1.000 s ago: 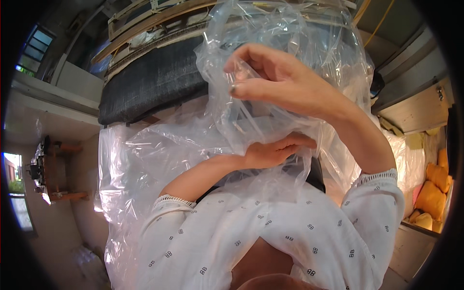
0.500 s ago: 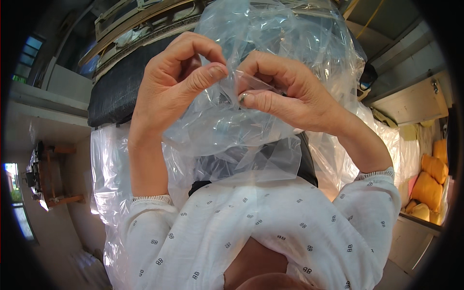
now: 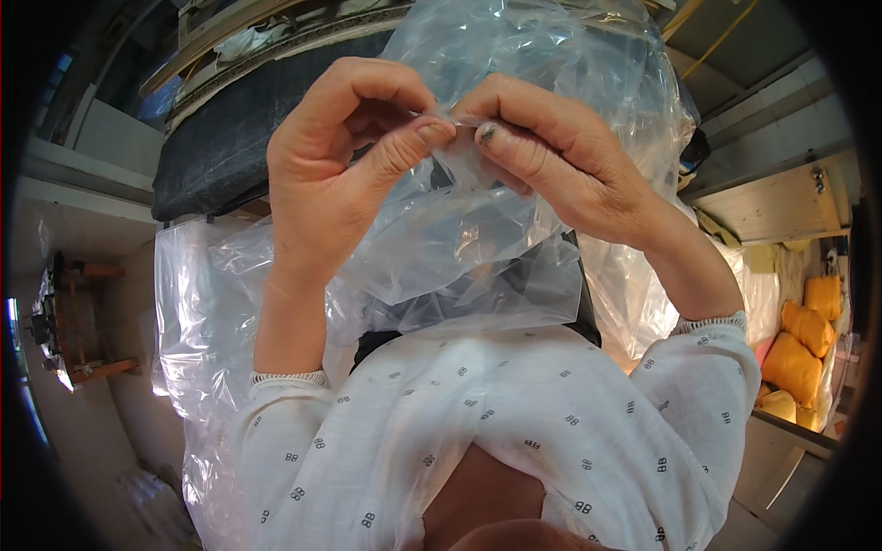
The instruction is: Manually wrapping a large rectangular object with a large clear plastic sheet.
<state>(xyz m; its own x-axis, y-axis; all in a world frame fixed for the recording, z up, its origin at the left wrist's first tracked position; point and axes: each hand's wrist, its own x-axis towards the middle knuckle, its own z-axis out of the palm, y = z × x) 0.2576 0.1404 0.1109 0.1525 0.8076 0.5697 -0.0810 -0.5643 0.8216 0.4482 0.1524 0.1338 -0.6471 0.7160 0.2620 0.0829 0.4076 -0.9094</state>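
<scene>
Clear plastic film (image 3: 459, 248) lies in a crumpled heap over my lap and spreads away in front of me. My left hand (image 3: 354, 147) pinches a bit of this film between thumb and forefinger. Right beside it, my right hand (image 3: 551, 151) grips the same film, its thumb pressed toward the curled fingers. The fingertips of both hands nearly meet, with a short gathered strip of film between them. A dark greenish mark shows on my right thumbnail.
A black padded surface (image 3: 248, 138) lies beyond my left hand, with wooden slats (image 3: 220, 46) behind it. More clear sheeting (image 3: 197, 312) hangs at my left. Orange bundles (image 3: 795, 367) sit at the far right, below a pale wooden panel (image 3: 781, 197).
My right hand has risen slightly, its thumb now up by the left fingertips. My left thumb and forefinger have closed on the film. The view has shifted a little.
</scene>
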